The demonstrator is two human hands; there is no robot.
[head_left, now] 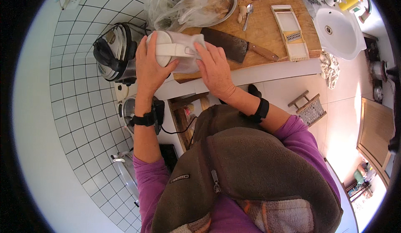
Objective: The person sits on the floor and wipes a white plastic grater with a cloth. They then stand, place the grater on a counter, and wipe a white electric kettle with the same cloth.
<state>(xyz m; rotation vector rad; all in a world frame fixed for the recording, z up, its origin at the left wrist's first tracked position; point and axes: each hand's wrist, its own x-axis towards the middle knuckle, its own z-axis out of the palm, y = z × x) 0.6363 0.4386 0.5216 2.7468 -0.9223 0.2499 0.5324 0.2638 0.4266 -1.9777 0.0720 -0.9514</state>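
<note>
My left hand grips the white lid end of a pale, translucent lidded container, which lies on its side in the air over the near left of the worktop. A white strap-like handle runs along it. My right hand holds the other end, with its fingers on crumpled whitish material; whether that is cloth or plastic I cannot tell. Just beyond my right hand, a cleaver with a wooden handle rests flat on a thick wooden chopping board. The container hides part of the board's left edge.
A metal bowl with a clear plastic bag stands behind. Ginger, a spoon and a slicer-grater lie on the board. An electric cooker stands left, a washbasin right. A small stool is on the floor.
</note>
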